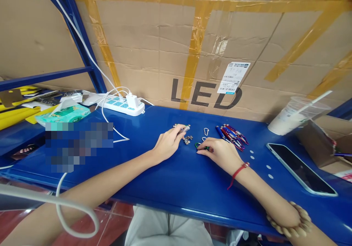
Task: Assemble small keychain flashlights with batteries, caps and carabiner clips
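My left hand (171, 142) is closed on a small silver cylinder (186, 128), whose end sticks out past the fingertips. Just right of it lies a little heap of small metal parts (188, 139). With bent fingers, my right hand (221, 152) pinches a green carabiner (197, 144), partly hidden behind the fingertips. Beyond that hand, a silver carabiner (206, 131) lies flat on the blue table (165, 187). A bunch of red and blue pen-shaped metal tubes with carabiners (231, 134) rests behind my right hand.
A phone (302, 169) and a plastic cup with a straw (288, 116) are on the right, near an open cardboard box (319, 143). At the back left stand a white power strip (121, 105) with cables and a green tissue pack (66, 112). Cardboard (154, 48) walls the back.
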The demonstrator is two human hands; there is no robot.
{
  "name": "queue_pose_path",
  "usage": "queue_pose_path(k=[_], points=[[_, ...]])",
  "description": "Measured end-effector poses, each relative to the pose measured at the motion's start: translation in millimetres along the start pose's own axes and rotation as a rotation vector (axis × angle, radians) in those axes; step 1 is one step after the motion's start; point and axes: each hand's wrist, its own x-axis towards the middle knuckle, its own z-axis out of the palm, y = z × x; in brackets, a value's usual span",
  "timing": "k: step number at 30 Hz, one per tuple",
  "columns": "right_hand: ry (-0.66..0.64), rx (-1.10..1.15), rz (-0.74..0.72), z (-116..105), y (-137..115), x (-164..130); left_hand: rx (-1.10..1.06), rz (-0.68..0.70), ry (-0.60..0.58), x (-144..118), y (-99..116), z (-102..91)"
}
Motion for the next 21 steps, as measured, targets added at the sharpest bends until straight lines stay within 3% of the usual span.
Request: queue_pose_path(k=[21], points=[[0.032, 0.005, -0.027, 3.4, 2.5, -1.1, -0.016, 0.045, 0.03, -6.6, 8.6, 1.1]])
